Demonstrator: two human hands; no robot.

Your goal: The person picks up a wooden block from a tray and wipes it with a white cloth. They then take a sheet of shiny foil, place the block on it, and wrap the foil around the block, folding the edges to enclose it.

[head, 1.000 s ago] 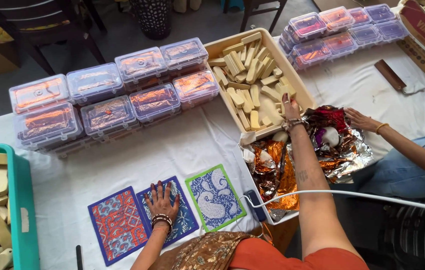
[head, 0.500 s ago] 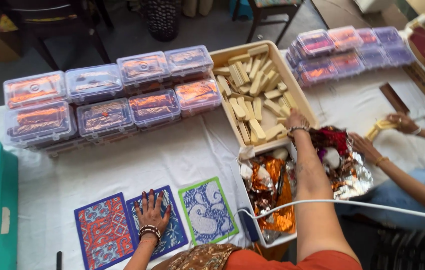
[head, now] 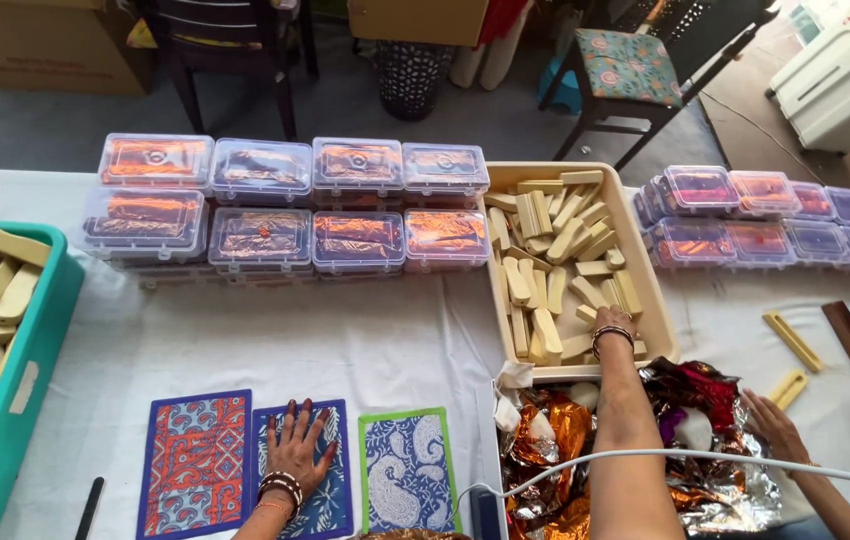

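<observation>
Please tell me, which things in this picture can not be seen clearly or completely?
- Right hand: fingertips lie among the wooden pieces in the beige tray, so any grip is unclear.
- Clear lidded boxes: orange foil hides their contents.
- Teal bin: cut by the left edge.
- Middle patterned card: partly under the left hand, cut by the bottom edge.
- Another person's hand: arm leaves the frame.

Right hand point(head: 613, 322) deeper into tray point(head: 661, 330)

clear lidded boxes point(head: 285, 205), stacked mid-table; cardboard carton point(head: 45, 40)
</observation>
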